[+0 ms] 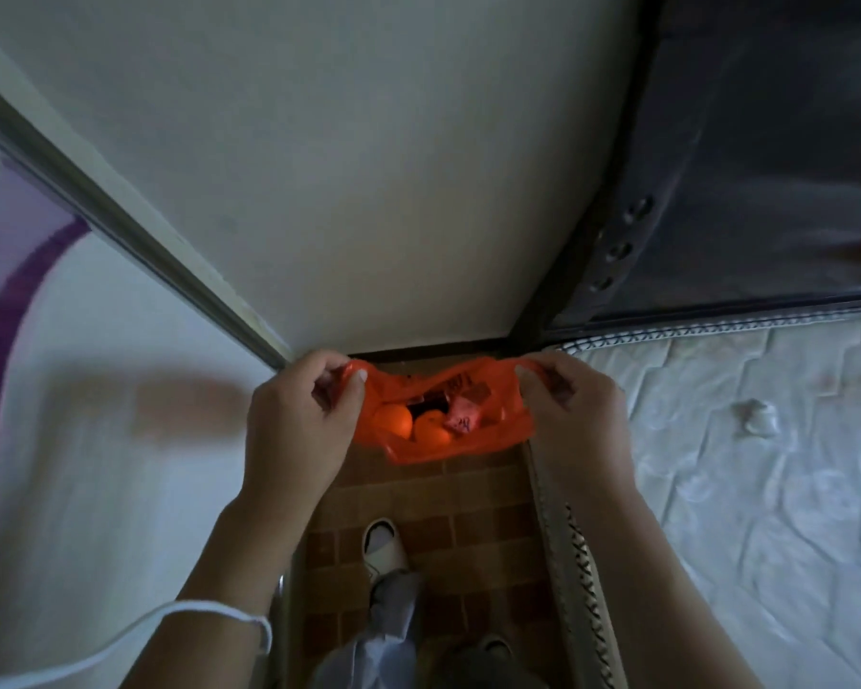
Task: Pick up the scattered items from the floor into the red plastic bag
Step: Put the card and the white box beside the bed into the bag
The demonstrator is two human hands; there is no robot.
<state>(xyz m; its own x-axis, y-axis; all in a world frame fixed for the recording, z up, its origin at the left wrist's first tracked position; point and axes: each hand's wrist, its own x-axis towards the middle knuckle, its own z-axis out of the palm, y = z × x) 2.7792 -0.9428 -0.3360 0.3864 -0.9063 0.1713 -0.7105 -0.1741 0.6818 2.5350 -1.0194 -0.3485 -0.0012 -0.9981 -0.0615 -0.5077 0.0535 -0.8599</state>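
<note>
While my left hand point(297, 415) pinches one top edge of the bag point(438, 442) and my right hand point(575, 415) pinches the other, I pull them apart so the mouth opens wide. Both hands are closed tight on the thin red plastic, thumbs on top.

To do this well, I think I should keep both edges up at the same height. If one side drops, the things inside could roll out. I should also hold the mouth open, so I can look in and check.

Inside the bag I see two round orange balls point(393, 419) side by side. They may be fruit; I cannot tell. Next to them is a small red packet point(462, 419) with marks on it, and something dark behind it that I cannot make out.

The bag hangs in the air above the floor point(473, 534), between the two beds. On the brown tiles I see only my shoe point(383, 544). I think the picking up is nearly done. A small white lump point(756, 416) lies on the mattress point(766, 514) to my right.
</note>
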